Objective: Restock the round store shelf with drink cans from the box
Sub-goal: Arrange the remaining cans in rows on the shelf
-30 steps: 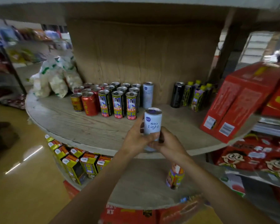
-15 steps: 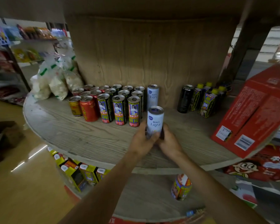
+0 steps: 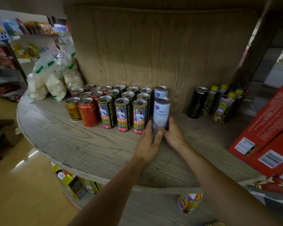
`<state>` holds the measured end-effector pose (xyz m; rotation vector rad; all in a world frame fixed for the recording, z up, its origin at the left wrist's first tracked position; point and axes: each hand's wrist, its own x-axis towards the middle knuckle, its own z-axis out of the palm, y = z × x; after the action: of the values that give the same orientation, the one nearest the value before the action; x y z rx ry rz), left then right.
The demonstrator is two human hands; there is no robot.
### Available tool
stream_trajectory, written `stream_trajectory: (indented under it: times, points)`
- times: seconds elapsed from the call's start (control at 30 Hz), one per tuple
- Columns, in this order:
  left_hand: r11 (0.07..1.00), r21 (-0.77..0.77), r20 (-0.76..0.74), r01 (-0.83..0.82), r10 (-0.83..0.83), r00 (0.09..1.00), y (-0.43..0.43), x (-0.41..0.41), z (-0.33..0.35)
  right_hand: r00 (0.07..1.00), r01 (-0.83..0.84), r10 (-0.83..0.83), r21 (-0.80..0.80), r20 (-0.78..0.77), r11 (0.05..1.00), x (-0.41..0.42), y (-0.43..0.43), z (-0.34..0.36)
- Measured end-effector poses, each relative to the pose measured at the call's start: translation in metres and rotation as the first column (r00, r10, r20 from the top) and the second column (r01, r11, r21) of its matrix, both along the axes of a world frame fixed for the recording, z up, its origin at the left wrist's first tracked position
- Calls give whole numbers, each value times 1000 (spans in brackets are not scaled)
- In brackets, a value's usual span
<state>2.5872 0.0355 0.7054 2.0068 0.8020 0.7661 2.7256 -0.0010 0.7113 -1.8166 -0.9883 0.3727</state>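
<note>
white can (image 3: 161, 115) w/ "RIO light", black-green cans (image 3: 123, 117) w/ "鲜榨"

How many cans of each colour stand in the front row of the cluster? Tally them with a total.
Gold can: 1
Red can: 1
Black-and-yellow portrait cans: 3
White RIO Light can: 1
Total: 6
</note>
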Motion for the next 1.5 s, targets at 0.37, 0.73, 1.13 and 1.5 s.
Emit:
stream_trajectory:
  times: [0.37,0.73,1.13,1.5]
  points:
    - [994,102,-38,-43,47,998,18,33,-2,996,-1,-2,36,87,999,16,21,-7]
    - [995,100,-85,-11,19,996,20,33,-3,987,77,-78,13,141,997,22,32,-14]
    - [993,120,-58,-18,25,998,19,30,-3,987,58,-54,-22,152,998,1,2,-10]
    - [989,35,-72,146,-143,987,-23,-47,-6,956,17,68,-285,287,958,-54,-79,11]
